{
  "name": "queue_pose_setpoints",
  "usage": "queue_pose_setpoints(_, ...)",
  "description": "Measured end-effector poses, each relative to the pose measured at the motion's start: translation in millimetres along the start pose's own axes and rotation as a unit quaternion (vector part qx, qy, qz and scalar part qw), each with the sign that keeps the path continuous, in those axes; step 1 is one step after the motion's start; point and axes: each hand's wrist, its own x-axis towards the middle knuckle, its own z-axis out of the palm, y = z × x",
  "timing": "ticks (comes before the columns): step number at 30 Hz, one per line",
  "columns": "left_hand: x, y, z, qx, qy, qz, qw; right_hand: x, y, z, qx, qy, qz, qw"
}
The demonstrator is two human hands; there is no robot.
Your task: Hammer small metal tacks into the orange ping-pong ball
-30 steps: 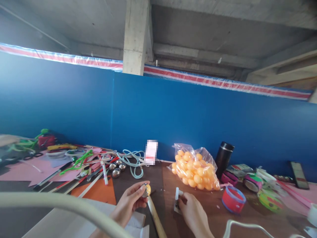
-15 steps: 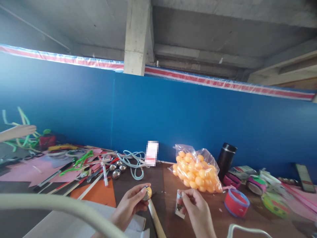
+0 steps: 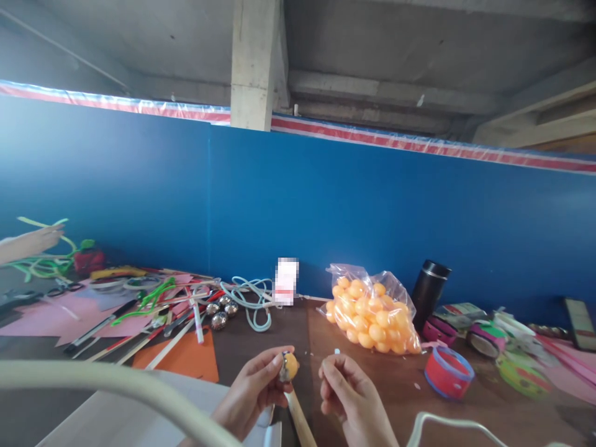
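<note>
My left hand (image 3: 258, 388) is closed around a small orange ball (image 3: 290, 366) with a dark and silvery patch on its side, held between thumb and fingers. My right hand (image 3: 354, 394) is a short way to the right, thumb and forefinger pinched together; whatever sits in the pinch is too small or hidden to make out. A small white tip (image 3: 337, 351) shows just beyond the right fingers. Below the ball, a pale wooden stick (image 3: 302, 422) lies on the brown table (image 3: 321, 335), partly covered by my left hand.
A clear bag of orange balls (image 3: 372, 316) and a black flask (image 3: 431, 292) stand behind. Shiny metal balls (image 3: 219, 320), blue cord (image 3: 256, 316), and papers lie left; a red ring-shaped item (image 3: 449, 372) lies right. Another person's hand (image 3: 32, 242) holds green strips far left.
My left hand has moved slightly right with the ball. My right hand has shifted slightly left and down, and the small white box seen beside it is now mostly out of sight.
</note>
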Motion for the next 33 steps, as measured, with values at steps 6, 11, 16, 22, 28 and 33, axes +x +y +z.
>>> queue_pose_setpoints(6,0,-1,0.3,0.000,-0.001,-0.016,1.000,1,8,8,0.012,-0.021,0.005,1.000)
queue_pose_setpoints(11,-2,2,1.4,-0.013,-0.005,-0.022,1.000,3,9,8,0.035,-0.011,0.035,0.999)
queue_pose_setpoints(16,-3,6,4.0,-0.020,0.004,-0.037,0.999,1,6,7,0.045,-0.004,0.054,0.997)
queue_pose_setpoints(22,-4,6,6.0,-0.026,0.014,-0.049,0.998,-2,5,9,0.039,-0.021,0.078,0.996)
queue_pose_setpoints(28,-1,1,2.3,-0.029,-0.003,-0.064,0.998,2,13,6,-0.005,-0.065,0.090,0.994)
queue_pose_setpoints(33,-1,-1,2.4,-0.012,-0.007,-0.067,0.998,4,20,4,-0.015,-0.082,0.094,0.992)
